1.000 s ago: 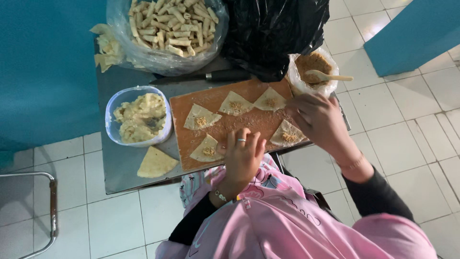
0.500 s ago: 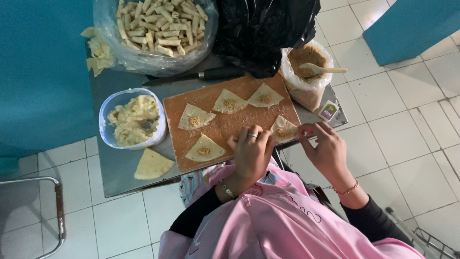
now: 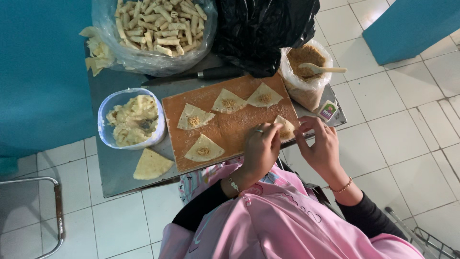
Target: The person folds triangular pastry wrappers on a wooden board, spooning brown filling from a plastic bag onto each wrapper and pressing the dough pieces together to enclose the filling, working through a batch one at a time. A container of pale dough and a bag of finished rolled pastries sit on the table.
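both hands have come together, left hand (image 3: 261, 148) and right hand (image 3: 321, 146) now pinching one filled wrapper (image 3: 286, 127) on the wooden board (image 3: 230, 132).

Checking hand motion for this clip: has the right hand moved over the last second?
Yes. The right hand drew back from the wooden cutting board toward the person, off its right edge.

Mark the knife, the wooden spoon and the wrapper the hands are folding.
Knife (image 3: 218, 73), head view, on its black handle.
Wooden spoon (image 3: 309, 67), head view, on its bowl in the brown filling.
Wrapper (image 3: 286, 128), head view, on the pale dough between both hands.
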### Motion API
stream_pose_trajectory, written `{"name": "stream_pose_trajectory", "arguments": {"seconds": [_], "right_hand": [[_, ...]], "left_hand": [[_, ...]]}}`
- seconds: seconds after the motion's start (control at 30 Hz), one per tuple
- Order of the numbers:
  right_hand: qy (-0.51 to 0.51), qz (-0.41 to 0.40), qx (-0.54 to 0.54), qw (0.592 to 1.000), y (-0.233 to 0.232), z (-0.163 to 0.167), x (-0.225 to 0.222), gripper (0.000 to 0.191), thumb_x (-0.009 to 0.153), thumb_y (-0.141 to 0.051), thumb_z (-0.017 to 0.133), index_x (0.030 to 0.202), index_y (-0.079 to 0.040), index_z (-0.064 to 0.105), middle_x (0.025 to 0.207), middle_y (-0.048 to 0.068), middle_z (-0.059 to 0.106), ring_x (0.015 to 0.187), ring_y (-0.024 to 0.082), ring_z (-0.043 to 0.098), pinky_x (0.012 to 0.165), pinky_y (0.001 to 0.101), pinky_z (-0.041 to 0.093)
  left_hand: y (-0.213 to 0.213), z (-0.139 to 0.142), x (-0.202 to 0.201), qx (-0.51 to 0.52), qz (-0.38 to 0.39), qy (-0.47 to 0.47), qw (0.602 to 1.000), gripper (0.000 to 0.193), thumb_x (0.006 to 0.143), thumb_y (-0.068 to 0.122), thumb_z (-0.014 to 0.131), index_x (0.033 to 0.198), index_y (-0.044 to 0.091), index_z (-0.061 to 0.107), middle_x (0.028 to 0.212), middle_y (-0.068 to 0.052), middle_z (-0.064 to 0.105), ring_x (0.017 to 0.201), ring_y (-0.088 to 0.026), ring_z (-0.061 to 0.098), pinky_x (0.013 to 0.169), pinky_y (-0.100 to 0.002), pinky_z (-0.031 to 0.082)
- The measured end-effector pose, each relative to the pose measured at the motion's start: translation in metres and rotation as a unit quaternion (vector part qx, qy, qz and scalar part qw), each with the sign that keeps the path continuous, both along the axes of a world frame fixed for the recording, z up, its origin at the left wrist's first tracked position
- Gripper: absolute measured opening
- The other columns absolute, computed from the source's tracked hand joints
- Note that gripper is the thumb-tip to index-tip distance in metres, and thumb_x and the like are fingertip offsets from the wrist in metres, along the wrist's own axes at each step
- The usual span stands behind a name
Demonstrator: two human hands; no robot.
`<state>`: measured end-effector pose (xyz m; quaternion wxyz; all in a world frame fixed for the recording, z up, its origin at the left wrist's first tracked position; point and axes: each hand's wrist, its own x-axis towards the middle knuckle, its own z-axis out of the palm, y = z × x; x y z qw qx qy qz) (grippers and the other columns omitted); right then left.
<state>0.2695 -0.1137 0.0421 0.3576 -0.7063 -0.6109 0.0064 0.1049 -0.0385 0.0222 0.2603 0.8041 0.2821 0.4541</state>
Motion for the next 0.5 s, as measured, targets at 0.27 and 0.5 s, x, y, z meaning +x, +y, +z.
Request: {"name": "stream_pose_trajectory", "arguments": {"seconds": [0.27, 0.5], "right_hand": [[0.023, 0.030, 0.036, 0.999, -0.0023, -0.0006, -0.0031, 0.044, 0.088, -0.002, 0.072, 0.129, -0.005, 0.058, 0.099, -0.002, 0.073, 0.096, 0.016, 0.072, 0.095, 0.0327, 0.046], [-0.034, 0.063, 0.012, 0.997, -0.0002, 0.0020, -0.0081, 0.046, 0.090, -0.003, 0.071, 0.133, -0.006, 0.057, 0.105, -0.001, 0.076, 0.088, 0.017, 0.072, 0.095, 0.0370, 0.045]], "left_hand": [[-0.0015, -0.0050, 0.0063, -0.040, -0.047, -0.004, 0.998, 0.028, 0.095, 0.002, 0.063, 0.123, 0.004, 0.061, 0.103, -0.018, 0.066, 0.088, -0.040, 0.065, 0.077, -0.050, 0.051], [0.0023, -0.0071, 0.0035, -0.056, -0.077, 0.011, 0.995, 0.027, 0.094, 0.002, 0.065, 0.121, 0.004, 0.063, 0.114, -0.018, 0.061, 0.099, -0.038, 0.069, 0.082, -0.046, 0.055]]}}
